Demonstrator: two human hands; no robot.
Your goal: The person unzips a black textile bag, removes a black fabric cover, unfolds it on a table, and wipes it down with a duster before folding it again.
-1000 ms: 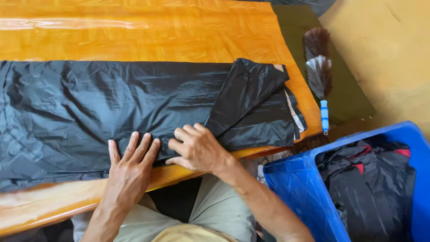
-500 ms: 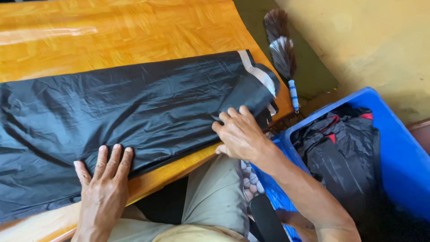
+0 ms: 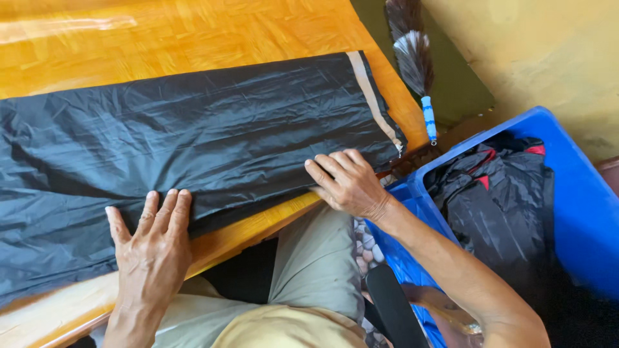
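Observation:
A black, shiny garment (image 3: pixel 193 135) lies spread flat across the orange wooden table (image 3: pixel 193 32), with a pale strip along its right end. My left hand (image 3: pixel 151 241) rests flat on the garment's near edge, fingers close together, gripping nothing. My right hand (image 3: pixel 345 183) presses palm-down on the garment's near right corner at the table's edge, fingers spread.
A blue plastic bin (image 3: pixel 567 187) with dark, red-trimmed clothing (image 3: pixel 496 200) stands at the right beside my legs. A feather duster with a blue handle (image 3: pixel 416 64) lies past the table's right end. A yellowish wall is beyond it.
The folded-over flap at the garment's right end has been laid out flat. My right hand slid right along the near edge to the corner; my left hand stayed pressing.

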